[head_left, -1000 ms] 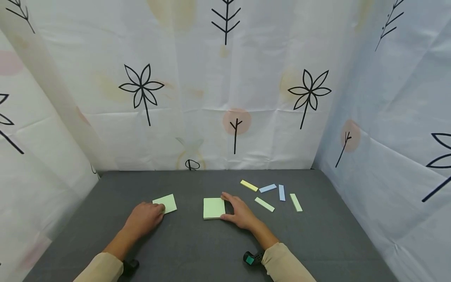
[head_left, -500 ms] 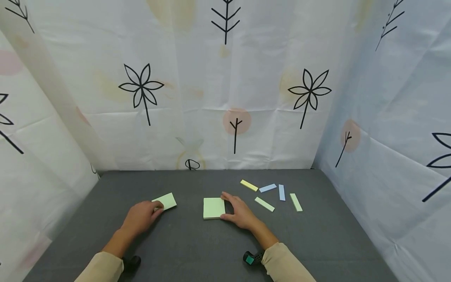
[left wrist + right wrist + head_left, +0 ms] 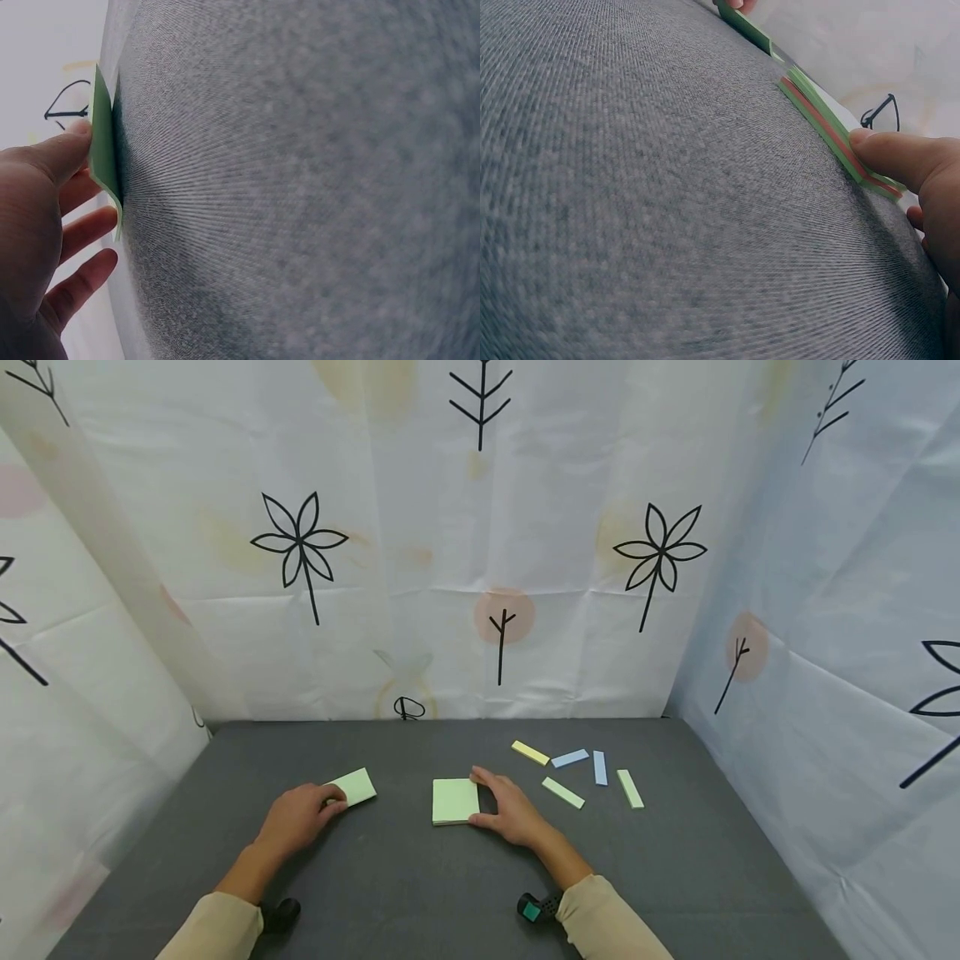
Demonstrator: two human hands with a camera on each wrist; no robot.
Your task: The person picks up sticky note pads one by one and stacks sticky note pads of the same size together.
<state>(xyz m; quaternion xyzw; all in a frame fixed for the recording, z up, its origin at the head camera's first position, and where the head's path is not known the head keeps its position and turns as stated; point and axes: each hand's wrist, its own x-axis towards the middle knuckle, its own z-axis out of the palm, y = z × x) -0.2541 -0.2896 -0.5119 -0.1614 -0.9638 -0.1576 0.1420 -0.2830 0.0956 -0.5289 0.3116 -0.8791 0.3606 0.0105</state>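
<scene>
My left hand (image 3: 296, 820) pinches a thin light-green sticky note (image 3: 357, 786) at its near left corner, thumb on top. In the left wrist view, the sticky note (image 3: 103, 135) tilts a little off the table, its near end bent; whether it is one sheet or several I cannot tell. To its right lies a square pad of sticky notes (image 3: 453, 802), light green on top. Across the pad's right side, my right hand (image 3: 516, 817) holds it between thumb and fingers. The right wrist view shows a reddish layer between green ones in the pad (image 3: 817, 116).
Several narrow paper strips lie beyond my right hand: a yellow strip (image 3: 530, 753), two blue ones, a green strip (image 3: 563, 792) and another green one. The dark grey table (image 3: 405, 893) ends at white patterned cloth (image 3: 420, 635) behind and on both sides.
My left hand has shifted slightly away from me and its grip now shows at the sticky note's left corner; the note has turned a little. The right hand and pad stay put.
</scene>
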